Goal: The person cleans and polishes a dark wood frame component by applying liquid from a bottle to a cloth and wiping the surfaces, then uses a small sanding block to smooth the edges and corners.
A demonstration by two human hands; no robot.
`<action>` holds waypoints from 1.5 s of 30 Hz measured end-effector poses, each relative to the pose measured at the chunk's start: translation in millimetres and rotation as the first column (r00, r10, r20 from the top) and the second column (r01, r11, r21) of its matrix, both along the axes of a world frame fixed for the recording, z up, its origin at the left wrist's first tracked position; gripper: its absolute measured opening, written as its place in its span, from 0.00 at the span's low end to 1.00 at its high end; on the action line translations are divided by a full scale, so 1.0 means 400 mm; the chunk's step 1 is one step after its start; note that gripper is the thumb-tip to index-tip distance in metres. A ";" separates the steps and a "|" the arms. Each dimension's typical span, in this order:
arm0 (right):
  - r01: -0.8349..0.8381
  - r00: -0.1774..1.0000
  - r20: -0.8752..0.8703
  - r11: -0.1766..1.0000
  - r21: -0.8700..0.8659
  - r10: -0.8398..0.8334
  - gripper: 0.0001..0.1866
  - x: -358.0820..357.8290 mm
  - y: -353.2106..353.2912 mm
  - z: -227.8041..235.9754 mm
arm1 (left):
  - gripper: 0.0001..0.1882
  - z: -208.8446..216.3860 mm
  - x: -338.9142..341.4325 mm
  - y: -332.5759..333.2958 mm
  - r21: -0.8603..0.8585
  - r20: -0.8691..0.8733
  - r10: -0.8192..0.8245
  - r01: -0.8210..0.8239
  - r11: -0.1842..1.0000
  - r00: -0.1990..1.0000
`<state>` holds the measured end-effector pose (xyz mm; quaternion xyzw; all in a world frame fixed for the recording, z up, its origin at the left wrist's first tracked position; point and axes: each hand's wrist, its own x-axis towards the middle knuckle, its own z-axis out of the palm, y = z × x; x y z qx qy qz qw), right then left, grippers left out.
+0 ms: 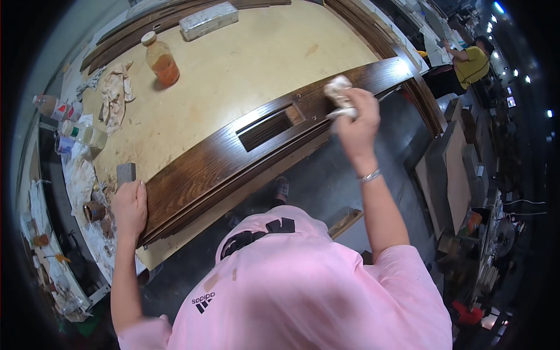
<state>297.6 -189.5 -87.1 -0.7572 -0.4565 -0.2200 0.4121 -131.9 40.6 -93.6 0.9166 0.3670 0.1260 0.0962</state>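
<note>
Right hand (359,125): grip closed on crumpled off-white cloth (337,88), blurred, over the right half of a long, glossy dark-brown wooden board (198,169). Board lies along near edge of pale-yellow flat surface (233,70). Left hand (129,207) at board's left end; cannot tell how far its grip closes. Risks, judged: cloth snagging on rectangular cutout (265,133); board sliding if poorly braced.

The table (245,58) is bright, while the far right sinks into dimness dotted with white lamps (499,7). Glare whitens the board's (312,103) right end. The right hand (359,125) and cloth (338,90) are motion-blurred. Straight edges bow toward black corners.
</note>
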 end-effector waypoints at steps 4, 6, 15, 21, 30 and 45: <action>-0.152 0.977 -0.171 0.978 -0.143 0.126 0.06 -0.121 0.038 -0.046 | 0.15 -0.011 -0.016 0.012 -0.029 -0.043 0.010 -0.011 1.000 0.999; 0.036 0.999 -0.032 0.994 -0.105 -0.039 0.05 -0.047 0.051 -0.090 | 0.15 -0.010 -0.004 0.011 -0.031 -0.046 0.017 -0.019 0.999 0.999; 0.244 0.929 -0.258 0.964 -0.108 -0.264 0.09 -0.009 0.038 -0.089 | 0.14 -0.021 -0.005 0.011 -0.032 -0.063 -0.001 -0.001 0.999 0.998; 0.458 0.793 -0.408 0.884 -0.091 -0.453 0.10 0.178 -0.013 -0.082 | 0.16 -0.017 -0.001 0.008 -0.025 -0.019 0.002 -0.002 1.000 1.000; 0.274 0.882 -0.384 0.960 -0.053 -0.273 0.07 0.012 0.030 -0.063 | 0.14 0.017 0.080 0.003 0.089 -0.081 -0.048 0.055 0.995 0.996; 0.386 0.824 -0.470 0.921 0.057 -0.317 0.11 0.056 0.012 -0.071 | 0.22 0.013 0.676 -0.122 -0.247 -0.048 -0.293 0.272 0.930 0.955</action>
